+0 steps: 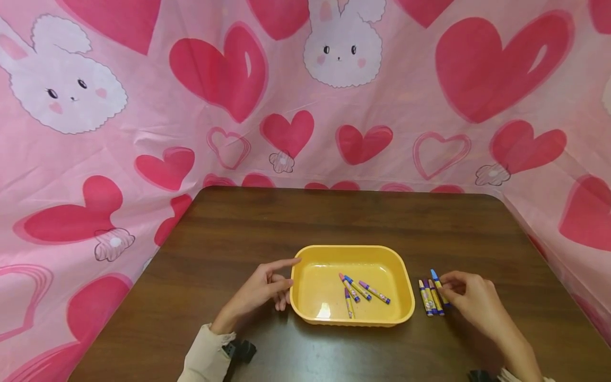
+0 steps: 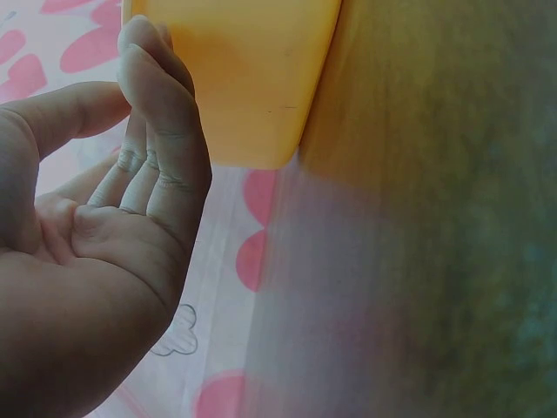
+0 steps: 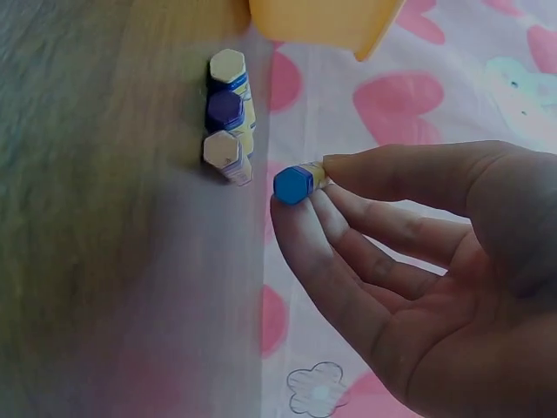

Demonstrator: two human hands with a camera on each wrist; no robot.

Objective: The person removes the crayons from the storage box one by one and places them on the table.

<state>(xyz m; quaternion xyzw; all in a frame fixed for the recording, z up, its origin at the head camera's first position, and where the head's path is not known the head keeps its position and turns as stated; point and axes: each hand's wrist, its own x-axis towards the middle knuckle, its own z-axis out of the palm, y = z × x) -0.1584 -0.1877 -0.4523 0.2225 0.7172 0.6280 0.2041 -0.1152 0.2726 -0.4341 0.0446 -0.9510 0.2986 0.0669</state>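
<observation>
Closest to the head camera, a cream sleeve (image 1: 205, 353) and a black wrist device (image 1: 241, 351) sit at the lower edge of my feed. Beyond them I see the person's left hand (image 1: 262, 285) at the left end of a yellow tray (image 1: 317, 281), its index finger extended to the rim and the thumb against the same side; the fingers look relaxed, touching rather than gripping. Across from it, the right hand (image 1: 471, 297) pinches a blue crayon (image 3: 292, 185) between thumb and fingertips, though from my feeds I cannot tell whether that crayon touches the table (image 1: 248, 223). Just beside it, three crayons (image 1: 431, 300), one purple and two pale, lie in a row on the table, right of the tray. Inside the tray I count four crayons (image 1: 358, 288), lying at differing angles from its middle toward the right. Behind the table hangs a heart-patterned pink cloth (image 1: 286, 95).
</observation>
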